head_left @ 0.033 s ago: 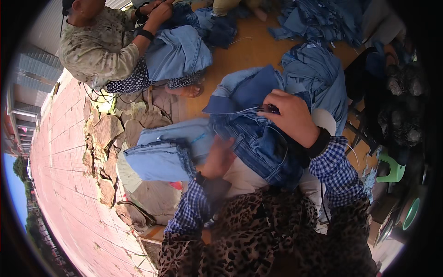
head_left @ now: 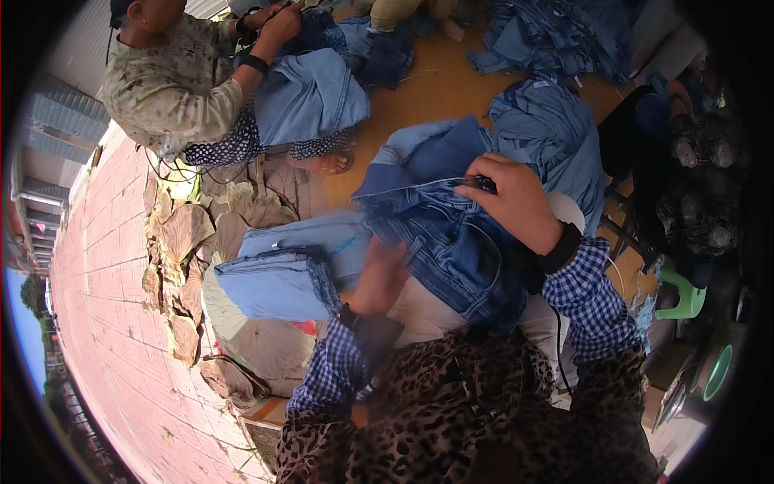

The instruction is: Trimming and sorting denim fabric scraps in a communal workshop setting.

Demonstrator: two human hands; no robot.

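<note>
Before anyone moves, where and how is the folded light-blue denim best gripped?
The folded light-blue denim is probably best pinched across its stacked layers at the left end, coming from the left: that end juts away from the dark jeans and the blurred left hand.

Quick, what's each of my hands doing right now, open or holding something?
Left hand: blurred, at the dark jeans; can't tell if open or closed.
Right hand: closed, holding a small dark tool.
</note>
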